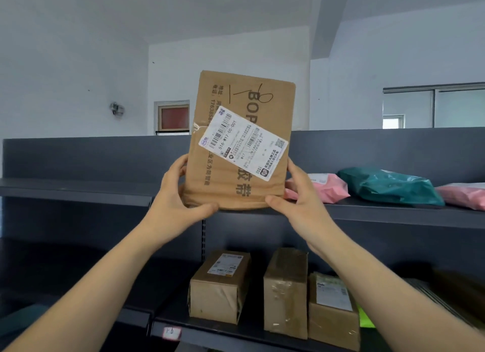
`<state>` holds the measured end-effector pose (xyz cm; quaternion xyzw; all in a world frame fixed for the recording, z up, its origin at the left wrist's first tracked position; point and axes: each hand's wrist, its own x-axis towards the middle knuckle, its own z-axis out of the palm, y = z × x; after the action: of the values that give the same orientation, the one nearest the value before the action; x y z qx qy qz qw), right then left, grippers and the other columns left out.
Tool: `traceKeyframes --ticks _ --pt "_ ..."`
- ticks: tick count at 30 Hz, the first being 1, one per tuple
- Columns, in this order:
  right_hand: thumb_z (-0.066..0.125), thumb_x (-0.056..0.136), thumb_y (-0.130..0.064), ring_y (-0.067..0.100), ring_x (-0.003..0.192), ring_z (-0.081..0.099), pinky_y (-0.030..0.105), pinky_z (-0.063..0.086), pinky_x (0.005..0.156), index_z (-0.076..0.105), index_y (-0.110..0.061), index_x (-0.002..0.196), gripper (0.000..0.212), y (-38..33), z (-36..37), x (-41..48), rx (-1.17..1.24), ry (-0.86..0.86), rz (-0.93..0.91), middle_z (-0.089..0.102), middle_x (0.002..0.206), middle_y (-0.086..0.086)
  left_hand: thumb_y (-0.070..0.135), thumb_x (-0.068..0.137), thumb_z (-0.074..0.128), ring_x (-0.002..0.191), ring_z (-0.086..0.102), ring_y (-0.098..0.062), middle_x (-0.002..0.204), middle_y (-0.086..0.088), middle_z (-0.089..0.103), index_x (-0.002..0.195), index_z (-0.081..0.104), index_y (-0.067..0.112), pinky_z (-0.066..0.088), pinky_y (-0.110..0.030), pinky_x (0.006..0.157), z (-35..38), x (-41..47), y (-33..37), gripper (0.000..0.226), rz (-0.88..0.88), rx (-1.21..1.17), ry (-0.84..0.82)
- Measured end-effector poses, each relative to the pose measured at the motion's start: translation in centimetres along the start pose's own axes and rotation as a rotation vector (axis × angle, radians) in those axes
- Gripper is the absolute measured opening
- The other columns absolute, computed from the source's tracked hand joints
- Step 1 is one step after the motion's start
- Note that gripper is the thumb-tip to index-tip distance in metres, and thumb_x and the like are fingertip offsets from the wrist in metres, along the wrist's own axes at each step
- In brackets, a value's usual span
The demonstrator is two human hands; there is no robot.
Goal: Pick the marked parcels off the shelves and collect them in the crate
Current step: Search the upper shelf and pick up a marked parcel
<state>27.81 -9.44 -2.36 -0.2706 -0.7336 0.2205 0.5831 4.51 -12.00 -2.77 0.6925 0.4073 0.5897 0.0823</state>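
Note:
A brown cardboard parcel [265, 99] with a white shipping label and a black pen mark near its top stands upright at the front edge of the top shelf [78, 191]. My left hand [175, 197] grips its lower left corner, thumb under the bottom edge. My right hand [299, 197] grips its lower right corner the same way. Both hands hold the parcel together, its labelled face turned towards me. No crate is in view.
On the top shelf to the right lie a pink bag [328, 187], a teal bag [391, 185] and another pink bag [464, 194]. Three brown boxes [220, 286] [286, 291] [333, 312] stand on the lower shelf [236, 333]. A dark back panel rises behind.

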Motion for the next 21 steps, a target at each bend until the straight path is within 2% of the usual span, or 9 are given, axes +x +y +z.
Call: traceKeyframes --ticks 3,5,7,9,11,13,15,18,21 --pt "0.068 0.082 -0.002 0.006 0.127 0.044 0.036 0.044 0.104 0.032 -0.052 0.133 0.079 -0.3 -0.8 -0.6 -0.004 -0.028 -0.018 0.044 0.140 -0.011 0.030 0.057 0.086 0.123 0.043 -0.003 0.140 0.012 0.034 0.135 0.019 0.053 0.042 -0.021 0.093 0.5 -1.0 0.7 0.105 0.050 0.071 0.004" --pt "0.069 0.082 -0.001 0.004 0.124 0.044 0.020 0.048 0.090 0.033 -0.055 0.126 0.079 -0.6 -1.4 -1.0 0.012 -0.054 -0.025 0.044 0.139 -0.011 0.019 0.062 0.086 0.120 0.042 0.003 0.137 0.014 0.035 0.133 0.017 0.055 0.039 -0.014 0.089 0.8 -1.5 1.3 0.105 0.067 0.109 0.027" --pt "0.070 0.080 0.000 -0.001 0.120 0.045 0.010 0.047 0.073 0.033 -0.061 0.116 0.079 -0.8 -1.9 -1.4 0.012 -0.077 -0.020 0.045 0.136 -0.012 0.017 0.064 0.085 0.115 0.040 0.012 0.134 0.016 0.035 0.134 0.017 0.054 0.037 -0.009 0.084 1.0 -1.9 2.0 0.105 0.071 0.147 0.042" --pt "0.070 0.080 0.001 -0.008 0.114 0.044 0.005 0.045 0.068 0.034 -0.061 0.110 0.078 -0.9 -2.2 -1.8 0.022 -0.092 -0.022 0.045 0.134 -0.013 0.018 0.064 0.085 0.113 0.038 0.015 0.133 0.016 0.035 0.139 0.019 0.048 0.036 -0.009 0.084 1.1 -2.2 2.5 0.105 0.075 0.181 0.046" --pt "0.071 0.079 0.001 -0.009 0.112 0.044 0.005 0.044 0.067 0.035 -0.058 0.115 0.077 -0.9 -2.4 -2.0 0.031 -0.098 -0.015 0.045 0.134 -0.014 0.020 0.063 0.086 0.115 0.039 0.010 0.134 0.015 0.036 0.143 0.018 0.044 0.038 -0.018 0.092 1.2 -2.3 2.8 0.107 0.067 0.203 0.045" --pt "0.072 0.079 -0.001 -0.004 0.118 0.043 0.009 0.042 0.070 0.034 -0.051 0.125 0.078 -0.6 -2.5 -1.9 0.017 -0.100 -0.004 0.045 0.136 -0.014 0.023 0.062 0.086 0.118 0.043 0.001 0.134 0.015 0.037 0.143 0.019 0.045 0.042 -0.030 0.098 1.0 -2.3 3.0 0.108 0.066 0.207 0.040" --pt "0.074 0.077 -0.003 0.002 0.122 0.043 0.013 0.042 0.079 0.034 -0.048 0.130 0.080 -0.6 -2.4 -1.7 -0.002 -0.109 0.004 0.045 0.137 -0.014 0.024 0.061 0.087 0.119 0.046 -0.005 0.133 0.017 0.040 0.142 0.020 0.045 0.046 -0.033 0.097 0.8 -2.3 3.2 0.107 0.071 0.207 0.046" --pt "0.077 0.074 -0.005 0.008 0.127 0.042 0.033 0.046 0.099 0.030 -0.042 0.140 0.089 -1.2 -2.1 -1.0 -0.048 -0.128 0.013 0.041 0.142 -0.012 0.029 0.062 0.085 0.112 0.046 0.002 0.121 0.032 0.039 0.144 0.015 0.041 0.042 -0.023 0.091 0.5 -2.2 3.5 0.109 0.045 0.197 0.110" --pt "0.073 0.080 -0.010 0.004 0.128 0.034 0.037 0.034 0.108 0.025 -0.037 0.145 0.085 -2.1 -1.6 0.1 -0.125 -0.115 0.008 0.035 0.147 -0.013 0.044 0.064 0.074 0.108 0.047 -0.002 0.114 0.027 0.042 0.145 0.011 0.040 0.040 -0.017 0.084 0.4 -1.6 3.5 0.103 0.002 0.131 0.168"
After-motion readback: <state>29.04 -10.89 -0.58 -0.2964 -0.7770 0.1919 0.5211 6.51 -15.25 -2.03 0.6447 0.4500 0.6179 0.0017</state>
